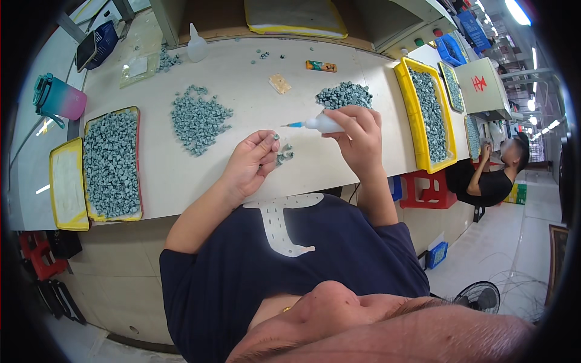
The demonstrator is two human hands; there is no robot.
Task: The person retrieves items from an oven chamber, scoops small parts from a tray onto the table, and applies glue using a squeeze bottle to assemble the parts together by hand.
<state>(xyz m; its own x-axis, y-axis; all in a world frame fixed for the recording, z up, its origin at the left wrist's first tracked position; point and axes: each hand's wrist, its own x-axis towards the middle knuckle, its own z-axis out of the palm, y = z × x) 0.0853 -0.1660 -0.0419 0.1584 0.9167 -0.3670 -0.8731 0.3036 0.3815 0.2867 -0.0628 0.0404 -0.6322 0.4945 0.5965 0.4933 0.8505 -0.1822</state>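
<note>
My left hand (pixel 251 158) pinches a small grey-green part (pixel 276 137) between thumb and fingertips above the white table. In my right hand (pixel 361 138) is a white squeeze bottle (pixel 325 124), tilted sideways, with a blue needle tip. The needle points left and ends just above the pinched part; whether they touch is too small to tell. Several loose parts (pixel 285 152) lie beside my left fingers. One pile of like parts (pixel 198 121) spreads to the left of my hands, and a darker pile (pixel 345 95) sits beyond my right hand.
A full tray (pixel 112 163) stands at the left beside a bare yellow-rimmed tray (pixel 66 181). Right of me is a yellow bin (pixel 407 97) of parts. A white nozzle bottle (pixel 195 45), a tumbler (pixel 68 100) and a small orange packet (pixel 321 66) share the table. Another person (pixel 490 175) sits far right.
</note>
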